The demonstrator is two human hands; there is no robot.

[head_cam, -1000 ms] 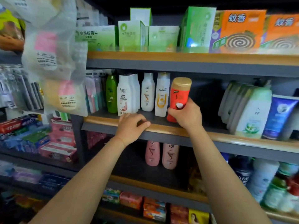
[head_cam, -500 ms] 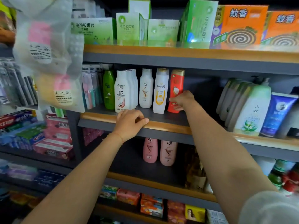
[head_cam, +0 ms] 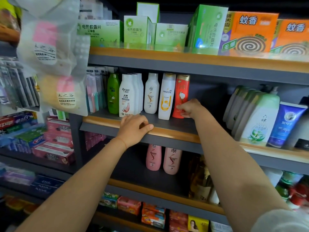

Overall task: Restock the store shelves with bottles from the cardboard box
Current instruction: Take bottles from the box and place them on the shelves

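A red bottle (head_cam: 182,91) with a gold cap stands upright on the middle shelf (head_cam: 172,133), right of a white Pantene bottle (head_cam: 166,96). My right hand (head_cam: 189,108) grips the red bottle's lower part, fingers curled round it. My left hand (head_cam: 133,127) rests on the shelf's wooden front lip, fingers curled over the edge, in front of the white Racien bottles (head_cam: 127,96). A white bottle (head_cam: 151,93) and a green bottle (head_cam: 113,93) stand in the same row. The cardboard box is out of view.
Dark free space on the middle shelf lies right of the red bottle, up to several leaning white-green bottles (head_cam: 257,119) and a blue tube (head_cam: 286,123). Two pink bottles (head_cam: 163,159) stand below. Green and orange boxes (head_cam: 250,32) fill the top shelf. Plastic bags (head_cam: 53,56) hang at left.
The red bottle went from held tilted at the shelf edge to standing upright beside the Pantene bottle. My right hand reached deeper with it. My left hand stayed on the lip.
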